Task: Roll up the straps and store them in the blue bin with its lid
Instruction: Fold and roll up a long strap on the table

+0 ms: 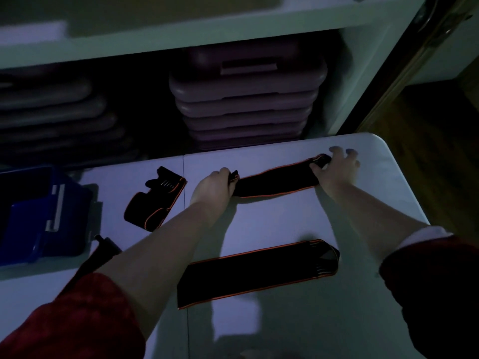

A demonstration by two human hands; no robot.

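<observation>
Both hands are gripping one black, orange-edged strap (277, 181) by its ends: the left hand (215, 189) is closed around the left end, and the right hand (337, 172) is pinching the right end under thumb and fingers, other fingers splayed on the white folding table (285, 221). That strap is lying stretched out flat across the far side of the table. A second strap (256, 272) is lying flat nearer the person, and a third, crumpled one (155, 199) is sitting to the left, well apart from both. The blue bin (33, 216) is standing at the table's left edge; whether its lid is on it is hard to tell in the dim light. Judging by this, rolling is only just starting, with no rolled strap in view. The next move likely calls for turning one end over tightly and rolling toward the other.
</observation>
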